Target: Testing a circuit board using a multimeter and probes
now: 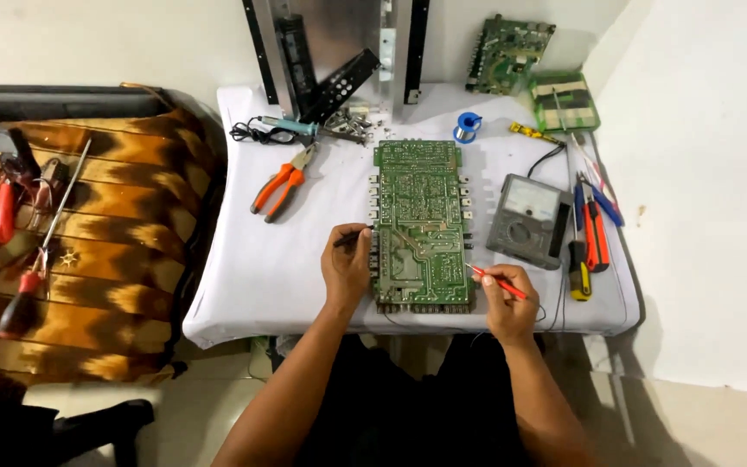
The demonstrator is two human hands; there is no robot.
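A long green circuit board (418, 216) lies solder side up in the middle of a white-covered table (261, 268). My left hand (345, 268) rests at the board's left edge and holds a black test probe (353, 236) with its tip against that edge. My right hand (509, 298) sits at the board's lower right corner and grips a red test probe (494, 282), its tip touching the board's right edge. A grey analogue multimeter (526, 219) lies just right of the board, its thin leads trailing off the front edge.
Orange-handled pliers (280, 186) and a blue soldering iron (283, 130) lie at the left back. A solder spool (467, 126), another circuit board (508, 52), a green tray (564, 99) and several screwdrivers (591, 233) occupy the right side. A patterned cloth (105, 225) with tools lies left.
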